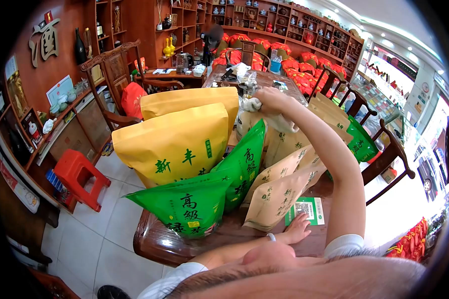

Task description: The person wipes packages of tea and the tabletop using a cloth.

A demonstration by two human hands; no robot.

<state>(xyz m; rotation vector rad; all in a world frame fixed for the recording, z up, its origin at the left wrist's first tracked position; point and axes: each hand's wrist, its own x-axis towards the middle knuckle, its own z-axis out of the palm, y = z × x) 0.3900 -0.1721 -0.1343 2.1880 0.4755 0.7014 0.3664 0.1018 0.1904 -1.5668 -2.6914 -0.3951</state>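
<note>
My right hand (273, 102) reaches far over the table, its fingers closed on a whitish cloth (286, 123) that hangs below it, above brown paper tea bags. My left hand (297, 229) lies open, its fingers spread on the table at the edge of a green and white QR-code card (308, 209). Beside it stands a kraft-brown tea bag (272, 202), with more brown bags behind. To the left are a green tea bag (189, 207), a second green bag (244, 164) and a large yellow bag (177, 144), with another yellow bag (199, 97) behind.
The dark wooden table (159, 244) runs away from me. Wooden chairs (391, 154) line its right side. A red stool (80, 177) stands on the left floor. Red-topped packages (304, 74) pile up at the back, below shelves. A kettle (183, 61) sits on a back-left table.
</note>
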